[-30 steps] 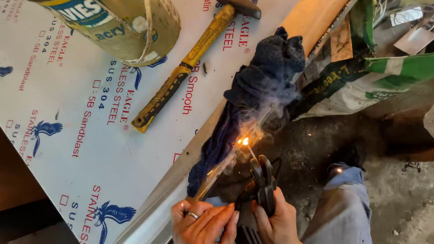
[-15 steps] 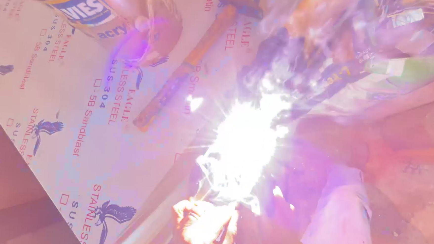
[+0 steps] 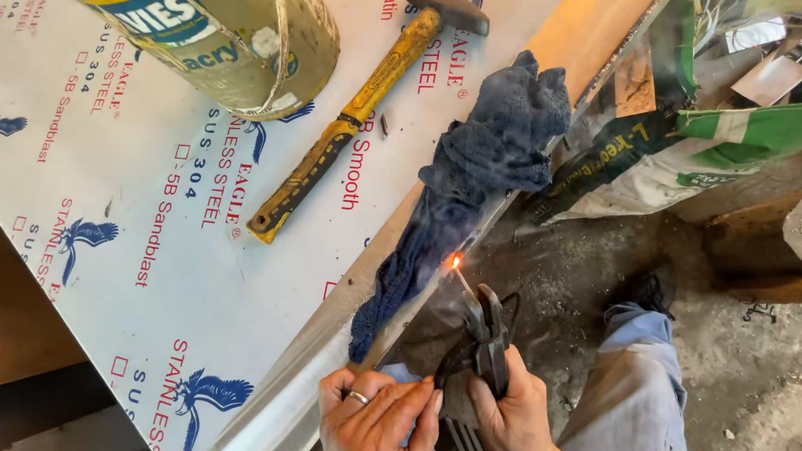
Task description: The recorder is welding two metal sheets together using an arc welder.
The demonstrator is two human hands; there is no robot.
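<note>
Head view: single camera, looking down over bench edge.
Right hand [image 3: 510,419]: fingers wrapped tight round dark clamp-style electrode holder [image 3: 482,344]; thin welding rod [image 3: 460,279] clamped in its front end, pointing up-left.
Rod tip: glowing orange point [image 3: 455,262] touching folded edge of metal sheet, just beside lower part of cloth; faint smoke above.
Left hand [image 3: 374,421]: ring on one finger; fingers curled, tips resting against holder and right hand, steadying; nothing separate gripped.
Step in hand: judged as arc welding along sheet's folded edge, arc just struck or just dying, small glow only.
Next move calls for: steady two-handed hold, rod tip kept close on seam, cloth kept out of sparks.
Cloth: crumpled dark blue rag [image 3: 476,184] draped over sheet edge, lower end hanging near glow; scorching risk, by judgement.
Surface: large stainless steel sheet with white protective film and red and blue printing [image 3: 126,239], lying flat, folded edge running diagonally toward hands.
On sheet: hammer with yellow handle and dark head [image 3: 362,104], lying diagonally, well apart from weld; dented, grimy yellow-and-blue paint tin [image 3: 219,33] at top, near hammer handle.
Room: rough dusty concrete floor [image 3: 757,409] at right; green-and-white woven sacks [image 3: 698,150] heaped past sheet edge; blue-jeaned leg [image 3: 634,402] and dark shoe below weld.
</note>
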